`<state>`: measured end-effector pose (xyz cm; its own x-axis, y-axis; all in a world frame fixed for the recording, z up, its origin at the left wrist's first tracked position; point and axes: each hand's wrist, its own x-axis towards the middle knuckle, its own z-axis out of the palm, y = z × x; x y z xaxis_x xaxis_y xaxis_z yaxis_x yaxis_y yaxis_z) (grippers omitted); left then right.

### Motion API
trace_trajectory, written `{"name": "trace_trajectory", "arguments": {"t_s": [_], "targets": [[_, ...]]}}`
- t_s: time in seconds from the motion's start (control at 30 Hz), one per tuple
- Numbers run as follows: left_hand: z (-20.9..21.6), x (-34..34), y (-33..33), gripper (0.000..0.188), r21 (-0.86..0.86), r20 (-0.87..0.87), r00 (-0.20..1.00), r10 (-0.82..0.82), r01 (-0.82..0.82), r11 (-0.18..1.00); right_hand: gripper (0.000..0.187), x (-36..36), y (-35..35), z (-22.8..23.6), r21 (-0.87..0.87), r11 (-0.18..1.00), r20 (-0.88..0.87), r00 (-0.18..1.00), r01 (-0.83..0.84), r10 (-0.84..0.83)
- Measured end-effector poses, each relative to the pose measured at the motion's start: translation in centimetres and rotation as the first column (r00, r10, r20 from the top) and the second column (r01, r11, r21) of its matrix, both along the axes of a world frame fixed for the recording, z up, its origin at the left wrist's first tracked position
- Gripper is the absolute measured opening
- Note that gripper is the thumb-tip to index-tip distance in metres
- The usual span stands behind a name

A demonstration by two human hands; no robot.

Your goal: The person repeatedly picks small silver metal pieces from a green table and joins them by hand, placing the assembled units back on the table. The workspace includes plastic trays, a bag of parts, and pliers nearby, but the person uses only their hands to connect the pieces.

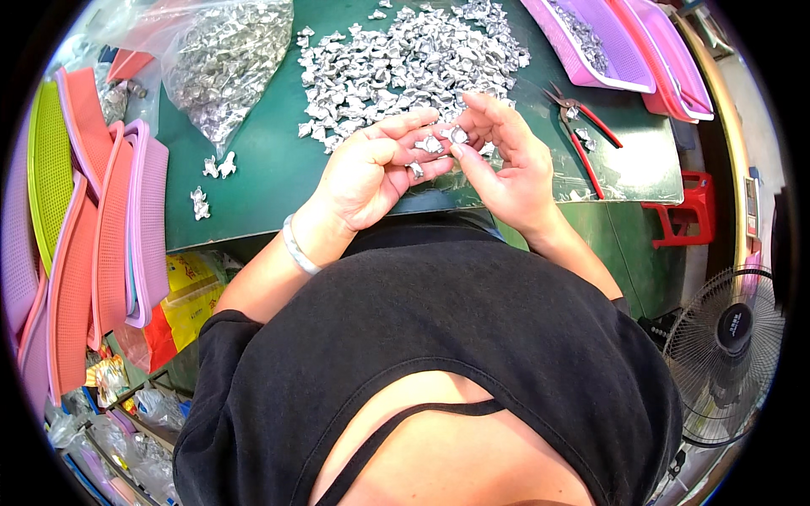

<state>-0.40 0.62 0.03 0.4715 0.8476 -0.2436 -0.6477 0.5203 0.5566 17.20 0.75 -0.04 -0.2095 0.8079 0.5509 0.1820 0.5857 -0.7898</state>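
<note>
Three small silver castings show at the hands, near the front edge of the green table. The upper palm casting lies across the left hand's fingers, its long axis running roughly left to right; which end is its front cannot be told. The lower palm casting sits nearer the viewer, too small to read its direction. The fingertip casting is slightly tilted, its longer side roughly crosswise.

The left hand is palm up, loosely cupped, fingers extended toward the right and supporting the two palm castings. The right hand is partly curled, its thumb and fingertips closed around the fingertip casting. Beyond both hands spreads a casting pile.
</note>
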Motion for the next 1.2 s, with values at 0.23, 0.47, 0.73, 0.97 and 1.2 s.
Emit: {"name": "trace_trajectory", "arguments": {"t_s": [0.23, 0.47, 0.73, 0.97, 1.2], "targets": [[0.4, 0.0, 0.0, 0.048, 0.008, 0.027, 1.000, -0.001, 0.001, 1.000, 0.044, -0.1, 0.0, -0.1, 0.004, 1.000, 0.012, 1.000, -0.003, 0.003], [0.5, 0.0, -0.2, 0.050, 0.049, -0.024, 1.000, -0.005, 0.006, 0.999, 0.045, 0.0, -0.2, -0.5, -0.002, 1.000, 0.014, 1.000, -0.023, 0.023], [0.6, 0.0, -0.4, 0.049, 0.057, -0.063, 0.998, 0.005, -0.001, 0.998, 0.045, 0.0, -0.2, -0.5, -0.014, 0.999, 0.015, 0.999, -0.033, 0.033], [0.8, 0.0, -0.5, 0.049, 0.069, -0.081, 0.997, 0.000, 0.006, 0.998, 0.044, 0.0, 0.0, -1.0, -0.044, 0.998, -0.037, 0.998, -0.055, 0.053], [0.9, 0.1, -0.6, 0.046, 0.072, -0.089, 0.996, 0.009, -0.003, 0.997, 0.045, 0.1, 0.1, -1.2, -0.076, 0.996, -0.062, 0.997, -0.052, 0.048]]}}
